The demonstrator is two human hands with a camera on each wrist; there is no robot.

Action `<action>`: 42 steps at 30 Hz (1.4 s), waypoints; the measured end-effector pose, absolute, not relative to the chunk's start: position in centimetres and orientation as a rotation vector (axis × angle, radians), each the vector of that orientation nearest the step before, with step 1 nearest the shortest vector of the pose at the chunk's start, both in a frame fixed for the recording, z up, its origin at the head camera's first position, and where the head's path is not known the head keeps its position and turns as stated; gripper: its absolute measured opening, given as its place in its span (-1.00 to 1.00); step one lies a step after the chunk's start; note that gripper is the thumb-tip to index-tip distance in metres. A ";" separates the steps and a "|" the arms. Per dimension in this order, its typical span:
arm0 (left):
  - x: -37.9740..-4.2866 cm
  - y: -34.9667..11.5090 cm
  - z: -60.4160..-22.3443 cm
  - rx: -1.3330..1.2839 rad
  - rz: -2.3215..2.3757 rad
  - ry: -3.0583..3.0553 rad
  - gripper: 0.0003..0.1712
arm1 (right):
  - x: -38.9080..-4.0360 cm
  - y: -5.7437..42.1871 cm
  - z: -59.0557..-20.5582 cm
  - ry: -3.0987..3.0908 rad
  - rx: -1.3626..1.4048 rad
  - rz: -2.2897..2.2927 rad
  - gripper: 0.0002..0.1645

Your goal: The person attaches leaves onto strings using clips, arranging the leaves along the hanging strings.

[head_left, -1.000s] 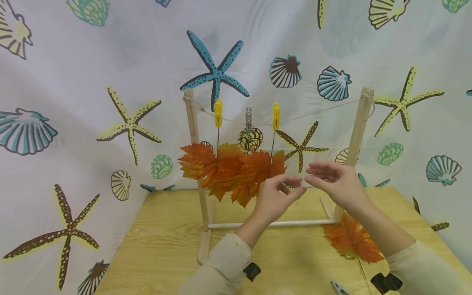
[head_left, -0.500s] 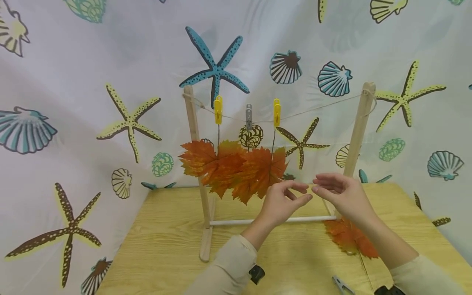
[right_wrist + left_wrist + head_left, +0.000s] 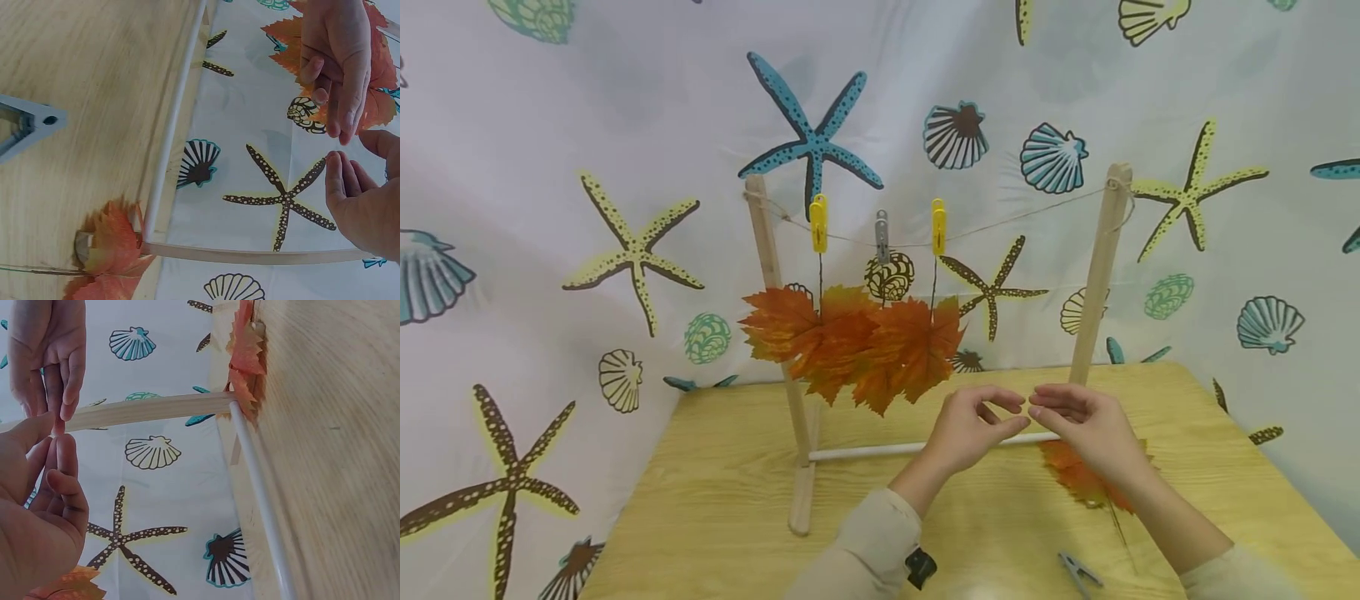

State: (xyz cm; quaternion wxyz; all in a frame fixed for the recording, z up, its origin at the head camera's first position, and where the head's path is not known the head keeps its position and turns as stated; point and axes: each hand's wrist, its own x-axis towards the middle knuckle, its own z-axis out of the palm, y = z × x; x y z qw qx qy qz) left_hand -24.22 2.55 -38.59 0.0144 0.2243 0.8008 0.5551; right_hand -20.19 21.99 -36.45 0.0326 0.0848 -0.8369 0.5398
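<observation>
My left hand (image 3: pixel 973 427) and right hand (image 3: pixel 1096 427) face each other in front of the rack, holding nothing. Their fingers are loosely bent and the fingertips come close together; whether they touch I cannot tell. Behind them to the left, orange artificial maple leaves (image 3: pixel 842 337) overlap as they hang by their stems from a twine line (image 3: pixel 1000 223). A left yellow clothespin (image 3: pixel 818 227), a gray clothespin (image 3: pixel 882 237) and a right yellow clothespin (image 3: pixel 938 227) sit on that line. Another maple leaf (image 3: pixel 112 250) lies on the table below my right hand.
A loose gray clothespin (image 3: pixel 1078 573) lies near the table's front. The rack has a left wooden post (image 3: pixel 767 250), a right wooden post (image 3: pixel 1097 275) and a white bottom bar (image 3: pixel 865 452). A shell-and-starfish curtain (image 3: pixel 700 125) stands behind the wooden table (image 3: pixel 715 500).
Both hands have sunk lower together, their fingertips staying close. The head view has turned slightly to the right. The hanging leaves and clothespins keep their places on the line.
</observation>
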 end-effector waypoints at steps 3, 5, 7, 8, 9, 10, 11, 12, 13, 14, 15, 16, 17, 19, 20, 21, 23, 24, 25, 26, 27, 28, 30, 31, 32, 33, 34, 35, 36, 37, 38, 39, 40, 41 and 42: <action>-24.3 2.7 -39.3 0.694 1.699 2.485 -0.76 | -20.0 22.1 -37.1 -2.570 0.225 1.701 -0.43; -24.3 2.8 -39.7 0.688 1.683 2.479 -0.75 | -19.8 22.2 -37.5 -2.573 0.198 1.697 -0.44; -24.3 2.8 -40.1 0.680 1.669 2.477 -0.75 | -19.7 22.3 -37.8 -2.581 0.166 1.700 -0.43; -24.3 2.8 -40.3 0.683 1.663 2.477 -0.75 | -19.6 22.4 -38.0 -2.580 0.161 1.703 -0.44; -24.2 2.8 -40.5 0.685 1.657 2.475 -0.75 | -19.6 22.5 -38.1 -2.583 0.148 1.705 -0.44; -24.2 2.8 -40.7 0.680 1.649 2.472 -0.75 | -19.5 22.5 -38.3 -2.587 0.135 1.707 -0.44; -24.2 2.8 -40.8 0.680 1.645 2.467 -0.75 | -19.5 22.6 -38.5 -2.586 0.123 1.717 -0.45; -24.2 2.7 -41.0 0.678 1.640 2.463 -0.75 | -19.4 22.7 -38.7 -2.585 0.121 1.725 -0.45; -24.1 2.8 -41.2 0.676 1.637 2.456 -0.75 | -19.3 22.8 -38.9 -2.581 0.112 1.732 -0.46; -24.1 2.8 -41.3 0.677 1.635 2.450 -0.75 | -19.3 22.9 -39.2 -2.580 0.107 1.740 -0.46; -24.1 2.9 -41.5 0.669 1.633 2.444 -0.75 | -19.2 23.0 -39.5 -2.586 0.097 1.740 -0.46; -24.2 2.9 -41.6 0.662 1.633 2.439 -0.75 | -19.0 23.1 -39.7 -2.588 0.099 1.743 -0.46; -24.2 3.0 -41.8 0.660 1.635 2.435 -0.75 | -18.9 23.2 -40.0 -2.592 0.098 1.745 -0.46; -24.2 3.1 -42.2 0.660 1.636 2.426 -0.76 | -18.6 23.4 -40.6 -2.598 0.086 1.747 -0.47; -24.3 3.2 -42.3 0.665 1.637 2.422 -0.75 | -18.4 23.5 -40.8 -2.600 0.081 1.749 -0.48; -24.3 3.3 -42.5 0.668 1.635 2.420 -0.75 | -18.3 23.6 -41.1 -2.603 0.086 1.746 -0.48; -24.3 3.6 -42.8 0.674 1.632 2.414 -0.75 | -18.0 23.8 -41.6 -2.608 0.070 1.750 -0.48; -24.3 3.7 -43.0 0.676 1.630 2.414 -0.75 | -17.9 23.9 -41.8 -2.608 0.064 1.753 -0.48; -24.3 3.8 -43.1 0.680 1.626 2.414 -0.76 | -17.9 24.0 -42.0 -2.611 0.060 1.757 -0.47; -24.3 4.0 -43.3 0.680 1.620 2.414 -0.77 | -17.8 24.0 -42.2 -2.615 0.057 1.756 -0.46; -24.4 4.1 -43.5 0.678 1.614 2.414 -0.78 | -17.8 24.1 -42.4 -2.619 0.053 1.753 -0.45; -24.3 4.2 -43.7 0.677 1.610 2.412 -0.80 | -17.7 24.2 -42.6 -2.622 0.039 1.753 -0.45; -24.3 4.4 -44.0 0.680 1.597 2.409 -0.81 | -17.4 24.4 -42.9 -2.636 0.030 1.729 -0.45; -24.3 4.5 -44.2 0.685 1.588 2.407 -0.81 | -17.3 24.5 -43.1 -2.644 0.021 1.719 -0.47; -24.2 4.6 -44.3 0.686 1.581 2.405 -0.81 | -17.2 24.6 -43.2 -2.651 0.013 1.712 -0.48; -24.2 4.8 -44.5 0.692 1.578 2.403 -0.81 | -17.0 24.7 -43.4 -2.657 0.007 1.707 -0.50; -24.2 4.9 -44.6 0.700 1.572 2.404 -0.81 | -16.8 24.8 -43.6 -2.665 0.001 1.696 -0.51; -24.2 5.0 -44.7 0.707 1.569 2.406 -0.81 | -16.7 24.9 -43.7 -2.672 -0.005 1.689 -0.51; -24.2 5.2 -44.8 0.712 1.569 2.407 -0.80 | -16.5 25.0 -43.9 -2.672 -0.003 1.686 -0.52; -24.2 5.3 -44.8 0.717 1.567 2.412 -0.80 | -16.4 25.1 -44.1 -2.675 -0.004 1.677 -0.53; -24.2 5.5 -44.9 0.723 1.566 2.415 -0.80 | -16.2 25.2 -44.3 -2.678 0.003 1.664 -0.53; -24.2 5.7 -45.0 0.729 1.566 2.419 -0.79 | -16.0 25.3 -44.5 -2.680 -0.004 1.650 -0.54; -24.2 5.9 -45.1 0.736 1.565 2.422 -0.79 | -15.8 25.4 -44.7 -2.683 -0.011 1.635 -0.55; -24.2 6.1 -45.2 0.740 1.562 2.424 -0.79 | -15.6 25.5 -44.8 -2.685 -0.010 1.620 -0.56; -24.2 6.3 -45.2 0.745 1.560 2.423 -0.79 | -15.4 25.7 -45.0 -2.688 -0.004 1.604 -0.56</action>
